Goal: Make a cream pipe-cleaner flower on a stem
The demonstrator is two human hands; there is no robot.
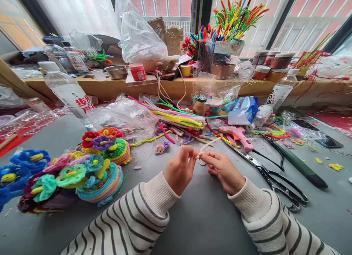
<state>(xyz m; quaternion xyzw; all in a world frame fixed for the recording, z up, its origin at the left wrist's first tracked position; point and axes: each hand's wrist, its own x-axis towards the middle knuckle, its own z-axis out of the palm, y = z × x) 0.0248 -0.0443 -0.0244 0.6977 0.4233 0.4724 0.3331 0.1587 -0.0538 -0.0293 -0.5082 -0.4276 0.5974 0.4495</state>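
A pale cream pipe cleaner (210, 143) is pinched between my two hands above the grey table, its free end pointing up and to the right. My left hand (180, 170) closes thumb and fingertips on its bent end. From the other side, my right hand (224, 170) grips it between thumb and forefinger. A small metal ring (202, 162) shows just under the fingertips; whether it is joined to the pipe cleaner I cannot tell. Beyond my hands lie small pink and purple pipe-cleaner flowers (162, 148).
Pipe-cleaner flower pots (100, 181) crowd the left. Large scissors (271, 174), a pink glue gun (238, 136) and a dark green bar-shaped tool (299, 163) lie at right. Behind are bundled pipe cleaners (178, 117), a glass jar (200, 105) and a leaning bottle (68, 95).
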